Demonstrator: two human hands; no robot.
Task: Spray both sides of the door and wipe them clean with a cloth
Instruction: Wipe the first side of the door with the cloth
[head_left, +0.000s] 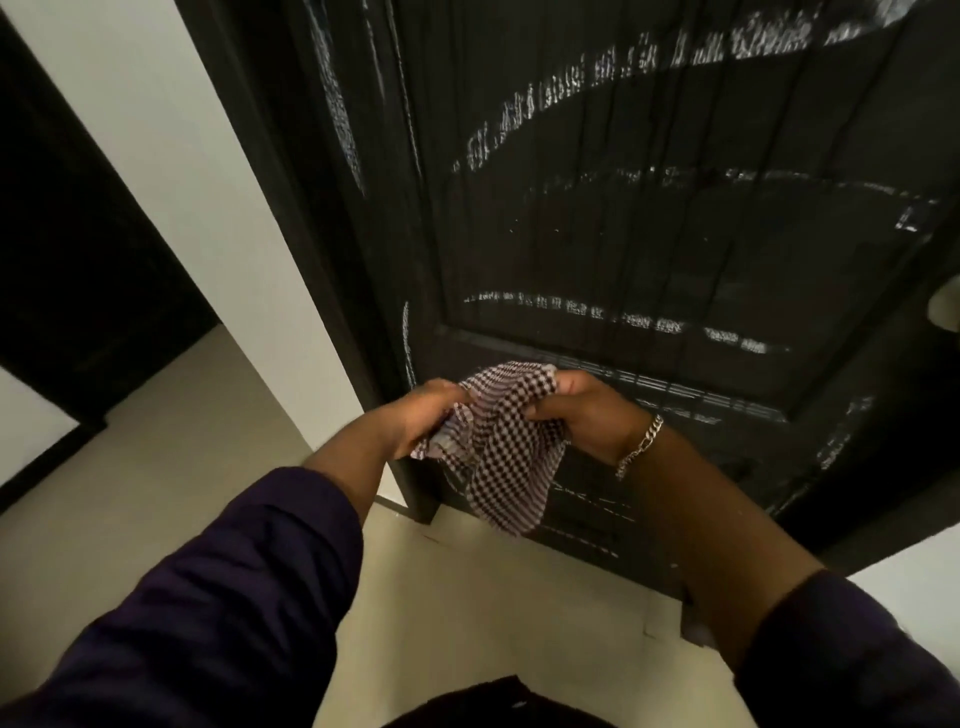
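Both hands, left hand (431, 415) and right hand (587, 415), grip the bunched checkered cloth (498, 452) just before the streaked black door (675, 234). Refold to a flat clean pad, then wipe streaks in overlapping strokes.

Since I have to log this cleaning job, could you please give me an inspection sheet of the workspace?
Surface: door dark, panelled, with pale streaks in arcs across it.
Job's things: checked cloth bunched, held off the door; no spray bottle seen.
Clutter: nothing seen.
Grippers: left hand and right hand both grip the cloth; bracelet on right wrist.
Cables: nothing seen.
Surroundings: white wall left of the door, beige floor below.
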